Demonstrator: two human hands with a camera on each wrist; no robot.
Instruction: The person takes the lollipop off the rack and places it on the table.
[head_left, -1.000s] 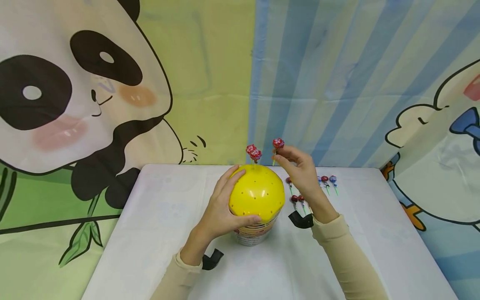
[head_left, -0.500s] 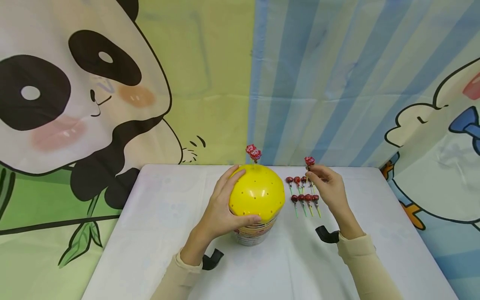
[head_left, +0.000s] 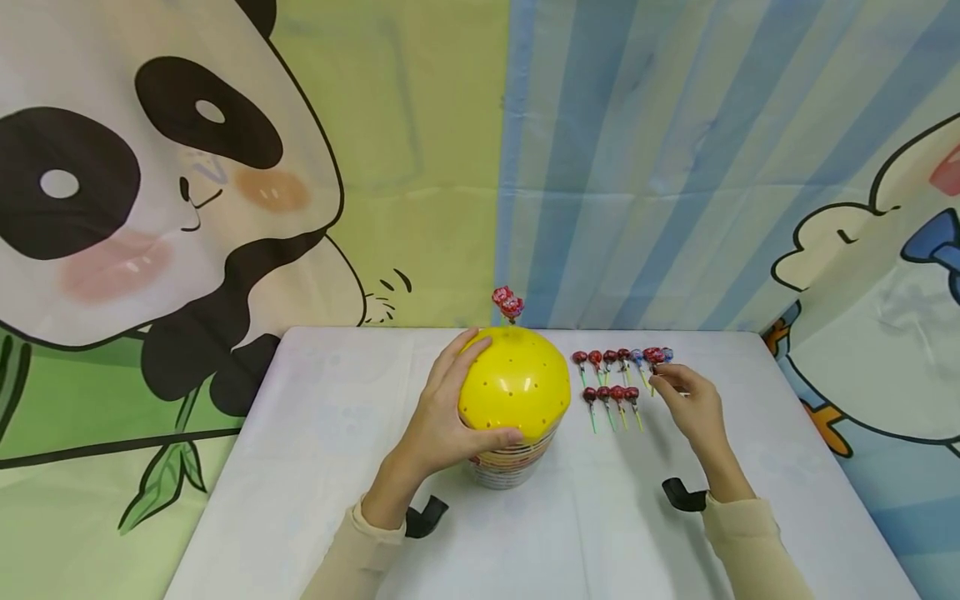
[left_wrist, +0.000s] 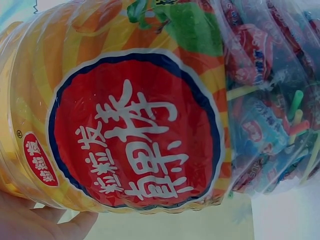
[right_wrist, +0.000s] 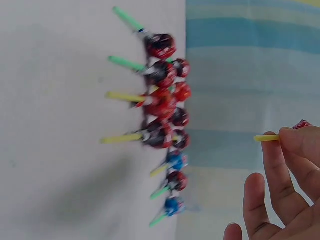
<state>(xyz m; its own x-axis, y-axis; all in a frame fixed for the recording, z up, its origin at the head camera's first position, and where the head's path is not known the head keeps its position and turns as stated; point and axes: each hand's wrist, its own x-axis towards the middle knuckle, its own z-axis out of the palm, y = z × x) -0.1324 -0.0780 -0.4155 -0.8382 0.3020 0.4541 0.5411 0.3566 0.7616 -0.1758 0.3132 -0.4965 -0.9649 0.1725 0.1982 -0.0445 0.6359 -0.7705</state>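
A clear lollipop jar (left_wrist: 135,135) with an orange label and a domed yellow lid (head_left: 516,379) stands on the table. Small holes dot the lid, and two red-wrapped lollipops (head_left: 507,304) rise from its far side. My left hand (head_left: 441,417) grips the lid from the left, fingers over the back and thumb across the front. Wrapped lollipops fill the jar's lower part in the left wrist view. My right hand (head_left: 693,408) pinches another lollipop by its yellow stick (right_wrist: 266,138), head up. Its red head overlaps the right end of the far lollipop row in the head view.
Loose lollipops (head_left: 617,395) lie in two rows to the jar's right; most are dark red, and two blue ones (right_wrist: 175,205) are in the far row. The white table (head_left: 337,392) ends at a printed cloth backdrop (head_left: 600,167) behind.
My right hand has moved right and lower with the lollipop, from beside the lid to the far row's right end. My left hand has stayed on the lid.
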